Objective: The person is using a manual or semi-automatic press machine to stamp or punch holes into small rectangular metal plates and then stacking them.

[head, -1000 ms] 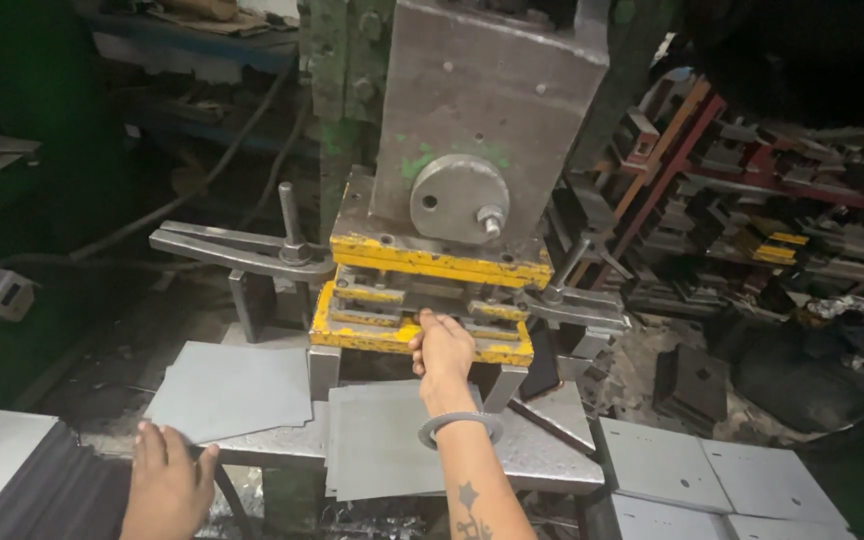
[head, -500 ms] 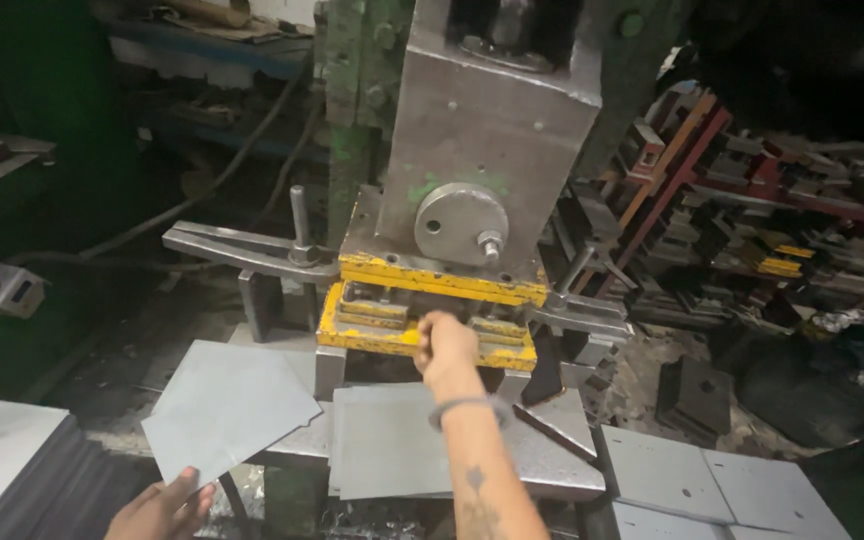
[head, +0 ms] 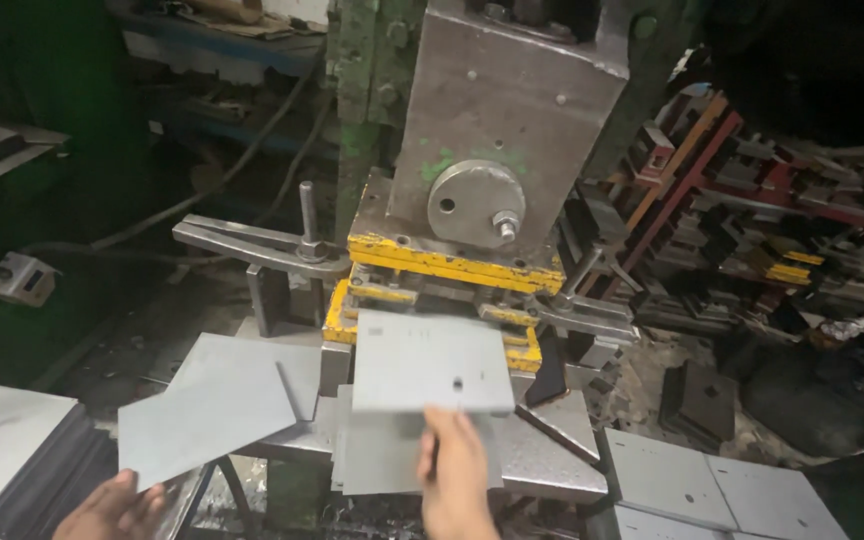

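**Two Grey Sheets at the Big Press**

Dark workshop all around, with metal bits piled on shelves at the back. At the far left edge I see a stack of grey sheets [head: 2, 450]. Next to it my left hand [head: 112, 508] pinches the near corner of a flat grey sheet [head: 214, 408], fingers closed on it. It hangs off the left edge of the press table [head: 552, 462]. In the middle my right hand [head: 457, 478] grips the near edge of a punched sheet [head: 430, 362], held just in front of the yellow die [head: 452, 268]. Under the right edge lie more cut plates [head: 692, 485].
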